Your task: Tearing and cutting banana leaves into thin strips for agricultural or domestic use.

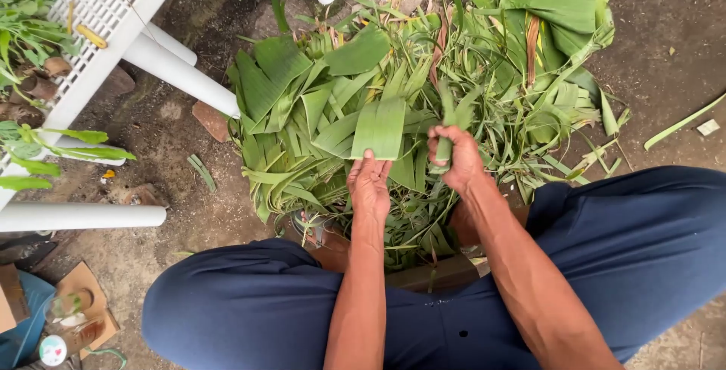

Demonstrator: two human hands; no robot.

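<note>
Right hand [456, 160] closed in a fist around a narrow folded leaf strip [446, 137], strip upright and rising out of the top of the fist. Left hand [369, 185] pinches the near edge of a broad flat leaf piece [380, 128], fingers curled onto it; the piece lies spread, probably held so to keep it flat. Both pieces sit over the near side of a large leaf pile [318, 105] on the bare dirt ground [665, 30] (pile directly ahead of the knees). White plastic table [113, 15] stands at the left edge of the ground, potted plants [30, 30] on it.
</note>
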